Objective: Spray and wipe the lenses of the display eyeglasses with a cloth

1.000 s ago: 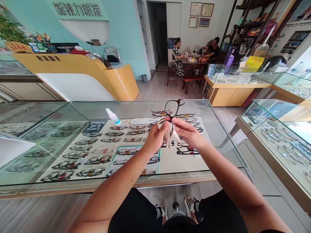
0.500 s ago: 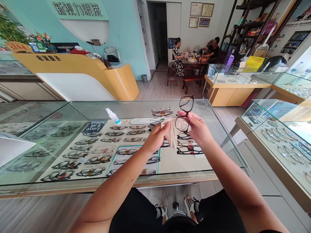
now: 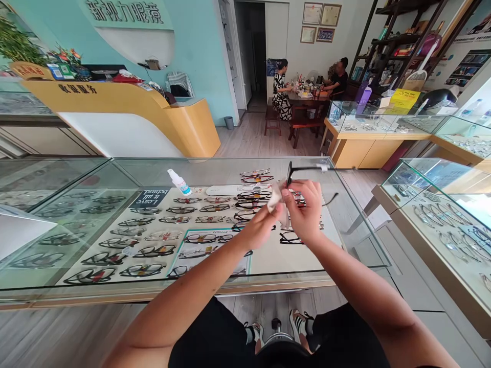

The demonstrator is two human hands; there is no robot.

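Note:
Above the glass display case, my right hand (image 3: 305, 207) is closed on a pair of dark-framed eyeglasses (image 3: 307, 168). The frame is turned edge-on, and its temple arms point off to the right. My left hand (image 3: 264, 222) grips a pale cleaning cloth (image 3: 276, 197), which lies against the lens part of the glasses. The two hands nearly meet there, and the fingers and cloth hide most of the lenses. A white spray bottle (image 3: 179, 182) with a blue label rests on the glass to the left of my hands.
The glass display case (image 3: 153, 278) holds rows of eyeglasses under its top. Another glass case (image 3: 441, 220) stands at the right. A yellow-and-white counter (image 3: 192, 128) is at the back left. Two people sit at a wooden table (image 3: 303, 97) far behind.
The glasses have turned from lenses facing me to edge-on, arms pointing right. My left hand has moved right with the cloth, up to the glasses.

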